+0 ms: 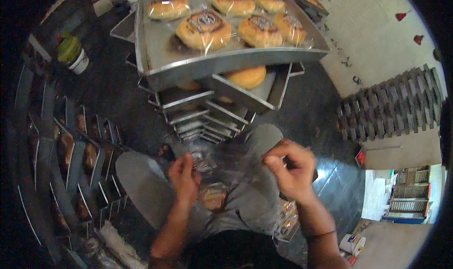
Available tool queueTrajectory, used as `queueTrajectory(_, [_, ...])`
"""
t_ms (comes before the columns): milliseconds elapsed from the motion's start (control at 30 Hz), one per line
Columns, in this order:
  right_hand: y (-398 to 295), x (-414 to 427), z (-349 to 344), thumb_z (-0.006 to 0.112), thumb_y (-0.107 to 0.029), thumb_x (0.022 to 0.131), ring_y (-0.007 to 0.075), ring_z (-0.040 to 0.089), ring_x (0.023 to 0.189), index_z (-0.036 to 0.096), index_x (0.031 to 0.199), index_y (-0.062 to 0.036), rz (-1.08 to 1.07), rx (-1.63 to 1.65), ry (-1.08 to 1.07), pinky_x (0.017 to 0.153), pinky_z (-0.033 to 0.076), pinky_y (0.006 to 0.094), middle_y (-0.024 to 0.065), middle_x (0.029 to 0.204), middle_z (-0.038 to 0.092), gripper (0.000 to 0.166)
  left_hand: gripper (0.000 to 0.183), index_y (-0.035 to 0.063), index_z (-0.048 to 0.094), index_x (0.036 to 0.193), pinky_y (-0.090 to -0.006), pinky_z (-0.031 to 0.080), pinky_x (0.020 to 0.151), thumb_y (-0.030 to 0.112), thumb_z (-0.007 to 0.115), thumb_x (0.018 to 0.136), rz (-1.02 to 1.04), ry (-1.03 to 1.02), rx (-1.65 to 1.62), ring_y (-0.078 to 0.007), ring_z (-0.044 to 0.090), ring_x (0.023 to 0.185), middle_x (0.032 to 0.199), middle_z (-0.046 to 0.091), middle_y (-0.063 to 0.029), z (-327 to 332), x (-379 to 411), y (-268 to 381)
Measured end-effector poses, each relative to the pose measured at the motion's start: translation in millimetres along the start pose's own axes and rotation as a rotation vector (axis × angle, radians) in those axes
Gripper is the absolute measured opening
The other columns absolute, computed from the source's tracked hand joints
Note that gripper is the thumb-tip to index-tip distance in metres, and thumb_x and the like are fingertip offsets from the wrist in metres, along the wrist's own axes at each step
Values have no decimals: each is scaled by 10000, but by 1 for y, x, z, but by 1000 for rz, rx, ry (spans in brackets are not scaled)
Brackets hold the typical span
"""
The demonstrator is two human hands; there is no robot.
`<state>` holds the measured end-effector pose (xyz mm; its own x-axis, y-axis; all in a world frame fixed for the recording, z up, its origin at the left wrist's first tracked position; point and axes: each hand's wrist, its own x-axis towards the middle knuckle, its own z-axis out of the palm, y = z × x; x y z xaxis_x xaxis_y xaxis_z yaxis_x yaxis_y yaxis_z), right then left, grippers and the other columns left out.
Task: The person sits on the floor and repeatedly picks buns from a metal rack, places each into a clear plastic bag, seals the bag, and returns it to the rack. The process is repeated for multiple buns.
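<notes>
My left hand [184, 178] is at the left edge of a clear printed plastic bag [203, 159], its fingers seeming to pinch it. Across from it, my right hand [292, 168] has thumb and forefinger together; blur hides whether film is between them. Low between my thighs lies a bread bun [212, 196], partly under see-through plastic. Ahead, a metal tray [226, 62] tops a tall stack and carries several wrapped buns [203, 30] with dark printing. An unwrapped-looking bun [247, 77] shows on a crosswise tray [244, 92] below.
Racked trays of bread [70, 156] stand at the left. A white bucket with a green cover [79, 62] is on the floor beyond. More buns lie on a low tray [288, 221] by my right side. Stacked dark pans [393, 102] line the right wall, near another white bucket [353, 244].
</notes>
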<state>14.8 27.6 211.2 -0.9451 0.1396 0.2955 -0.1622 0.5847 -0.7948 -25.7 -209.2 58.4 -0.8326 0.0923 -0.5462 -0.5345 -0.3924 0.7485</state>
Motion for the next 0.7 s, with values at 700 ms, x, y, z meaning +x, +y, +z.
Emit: queueTrajectory(700, [93, 534, -3, 803, -508, 808, 173, 689, 819, 701, 1140, 26, 181, -462, -219, 772, 559, 313, 105, 967, 727, 637, 299, 157, 565, 1298, -350, 517, 744, 217, 584, 1006, 461, 28, 891, -203, 587, 873, 1028, 617, -50, -70, 56, -115])
